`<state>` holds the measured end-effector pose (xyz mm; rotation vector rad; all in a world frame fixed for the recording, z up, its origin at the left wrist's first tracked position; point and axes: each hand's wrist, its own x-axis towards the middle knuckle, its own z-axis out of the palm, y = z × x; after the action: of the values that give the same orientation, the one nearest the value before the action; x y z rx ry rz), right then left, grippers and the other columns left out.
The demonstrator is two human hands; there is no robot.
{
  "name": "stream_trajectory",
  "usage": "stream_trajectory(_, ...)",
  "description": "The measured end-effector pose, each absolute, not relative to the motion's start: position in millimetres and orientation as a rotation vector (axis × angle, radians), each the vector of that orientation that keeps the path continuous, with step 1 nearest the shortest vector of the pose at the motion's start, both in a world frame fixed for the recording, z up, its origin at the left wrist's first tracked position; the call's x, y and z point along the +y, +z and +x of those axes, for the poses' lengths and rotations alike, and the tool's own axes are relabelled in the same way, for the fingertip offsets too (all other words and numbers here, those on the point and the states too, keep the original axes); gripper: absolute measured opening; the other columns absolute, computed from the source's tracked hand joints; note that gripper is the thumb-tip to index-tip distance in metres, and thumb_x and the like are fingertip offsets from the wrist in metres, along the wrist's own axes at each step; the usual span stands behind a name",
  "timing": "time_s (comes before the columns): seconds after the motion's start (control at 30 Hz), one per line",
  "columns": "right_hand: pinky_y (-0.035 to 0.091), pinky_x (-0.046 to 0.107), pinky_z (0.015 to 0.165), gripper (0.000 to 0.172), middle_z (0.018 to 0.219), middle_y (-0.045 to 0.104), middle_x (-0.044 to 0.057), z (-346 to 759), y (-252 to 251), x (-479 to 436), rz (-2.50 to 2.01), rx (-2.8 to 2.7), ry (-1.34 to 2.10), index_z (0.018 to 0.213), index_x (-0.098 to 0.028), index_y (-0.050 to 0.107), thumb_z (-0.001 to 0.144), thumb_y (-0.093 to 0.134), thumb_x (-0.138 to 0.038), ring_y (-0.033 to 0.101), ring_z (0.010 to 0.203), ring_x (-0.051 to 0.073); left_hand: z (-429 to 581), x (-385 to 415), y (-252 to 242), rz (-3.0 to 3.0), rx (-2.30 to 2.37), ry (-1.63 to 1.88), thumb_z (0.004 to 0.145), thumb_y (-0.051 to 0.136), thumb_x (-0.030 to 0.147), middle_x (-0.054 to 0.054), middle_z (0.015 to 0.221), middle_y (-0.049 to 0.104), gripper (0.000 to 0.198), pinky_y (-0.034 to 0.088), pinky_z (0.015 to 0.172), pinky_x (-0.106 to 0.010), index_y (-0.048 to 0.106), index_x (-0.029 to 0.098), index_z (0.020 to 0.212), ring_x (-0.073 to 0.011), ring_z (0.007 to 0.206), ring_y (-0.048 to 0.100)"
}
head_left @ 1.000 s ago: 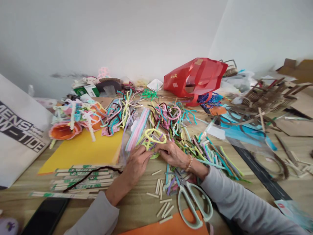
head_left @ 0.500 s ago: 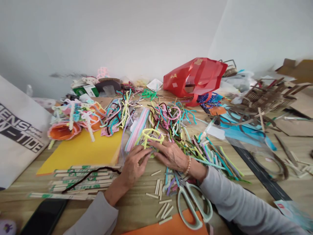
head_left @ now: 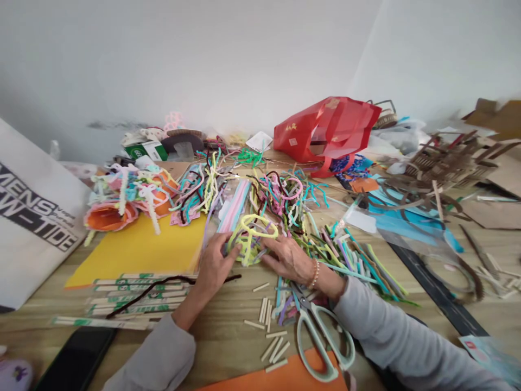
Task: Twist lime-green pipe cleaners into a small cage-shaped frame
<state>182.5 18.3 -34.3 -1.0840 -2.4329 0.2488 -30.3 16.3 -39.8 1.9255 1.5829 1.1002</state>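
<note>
A small basket-like shape of yellow pipe cleaners [head_left: 249, 251], with some purple strands, stands at the middle of the table between my hands. Its looped yellow rim faces up. My left hand [head_left: 216, 260] grips its left side, thumb toward the front. On the right side, my right hand [head_left: 287, 257] holds it with bent fingers, some of them hidden behind the yellow strands. Dark brown pipe cleaner [head_left: 163, 283] passes under my left wrist and lies across the wrapped sticks [head_left: 122, 309].
White-handled scissors [head_left: 303, 339] lie on orange paper [head_left: 260, 374] near short sticks [head_left: 275, 347]. Pipe cleaners [head_left: 354, 255] are heaped at right and behind. A red bag [head_left: 325, 130], yellow paper [head_left: 138, 250], a phone [head_left: 77, 358] and a white bag [head_left: 36, 217] surround them.
The yellow shape has tipped and come nearer, showing more of its body. My left hand has shifted left and spread from my right hand. The view has moved slightly.
</note>
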Motion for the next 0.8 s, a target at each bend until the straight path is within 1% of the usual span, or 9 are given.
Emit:
stream_trajectory(0.1,0.045,0.029,0.073,0.022,0.093,0.064,0.009,183.2,-33.9,19.0,-1.013,-2.424,0.246,0.104,-0.016,0.06,0.092,0.046,-0.028,0.058,0.081,0.019,-28.8,16.6,-37.2,2.119,1.595,0.998,0.075,0.06,0.024,-0.006,0.092,0.064,0.013,0.044,0.086,-0.037,0.063,0.017,0.086,-0.0231,0.093,0.057)
stream_trajectory(0.17,0.046,0.032,0.079,0.027,0.105,0.063,0.011,183.0,-32.8,19.0,-0.99,-2.419,0.211,0.115,-0.019,0.058,0.093,0.045,-0.028,0.058,0.091,0.021,-27.1,15.0,-34.6,2.195,1.608,0.97,0.075,0.058,0.02,-0.005,0.086,0.064,0.004,0.044,0.084,-0.036,0.06,0.018,0.076,-0.0223,0.089,0.057)
stream_trajectory(0.2,0.047,0.034,0.082,0.029,0.11,0.061,0.011,182.7,-31.9,18.8,-0.978,-2.416,0.194,0.119,-0.02,0.057,0.093,0.045,-0.027,0.058,0.096,0.022,-26.4,14.2,-33.7,2.209,1.618,0.974,0.075,0.057,0.02,-0.005,0.084,0.063,0.003,0.044,0.082,-0.035,0.059,0.018,0.074,-0.0219,0.087,0.056)
stream_trajectory(0.27,0.046,0.037,0.088,0.031,0.119,0.058,0.012,181.9,-29.1,18.0,-0.928,-2.413,0.181,0.122,-0.022,0.055,0.093,0.045,-0.025,0.054,0.107,0.023,-25.5,13.2,-33.3,2.185,1.649,1.005,0.075,0.057,0.021,-0.005,0.083,0.062,0.004,0.045,0.079,-0.034,0.058,0.018,0.078,-0.0216,0.084,0.056)
stream_trajectory(0.4,0.041,0.04,0.1,0.033,0.129,0.052,0.011,181.4,-20.2,16.9,-0.8,-2.395,0.249,0.126,-0.02,0.052,0.094,0.04,-0.021,0.046,0.12,0.022,-24.5,12.6,-34.8,2.033,1.681,1.003,0.072,0.06,0.027,-0.004,0.086,0.061,0.027,0.046,0.072,-0.032,0.057,0.018,0.098,-0.0206,0.08,0.056)
stream_trajectory(0.5,0.036,0.042,0.106,0.034,0.135,0.046,0.01,182.1,-14.2,17.5,-0.743,-2.407,0.295,0.127,-0.02,0.05,0.095,0.037,-0.021,0.04,0.127,0.021,-22.5,12.9,-35.6,1.944,1.575,0.97,0.074,0.057,0.027,-0.002,0.086,0.061,0.028,0.046,0.07,-0.03,0.055,0.018,0.101,-0.0184,0.077,0.057)
stream_trajectory(0.57,0.036,0.043,0.106,0.034,0.136,0.045,0.01,183.3,-11.5,18.4,-0.731,-2.421,0.312,0.127,-0.021,0.05,0.095,0.037,-0.022,0.039,0.128,0.022,-20.8,13.7,-36.5,1.895,1.507,0.99,0.076,0.056,0.027,-0.001,0.084,0.061,0.027,0.046,0.068,-0.028,0.054,0.018,0.101,-0.0167,0.075,0.056)
stream_trajectory(0.7,0.042,0.039,0.1,0.031,0.129,0.05,0.01,187.8,-5.1,19.6,-0.802,-2.444,0.351,0.123,-0.022,0.053,0.095,0.04,-0.024,0.046,0.12,0.022,-17.1,17.0,-39.3,1.78,1.431,1.135,0.082,0.051,0.031,-0.001,0.084,0.06,0.028,0.046,0.069,-0.028,0.049,0.018,0.108,-0.0156,0.073,0.057)
stream_trajectory(0.8,0.044,0.037,0.096,0.03,0.124,0.051,0.011,192.0,3.4,18.5,-0.899,-2.495,0.309,0.121,-0.02,0.054,0.094,0.043,-0.024,0.05,0.114,0.022,-11.5,20.0,-39.0,1.627,1.36,1.229,0.083,0.053,0.033,-0.001,0.08,0.061,0.031,0.047,0.068,-0.027,0.046,0.018,0.11,-0.0157,0.072,0.058)
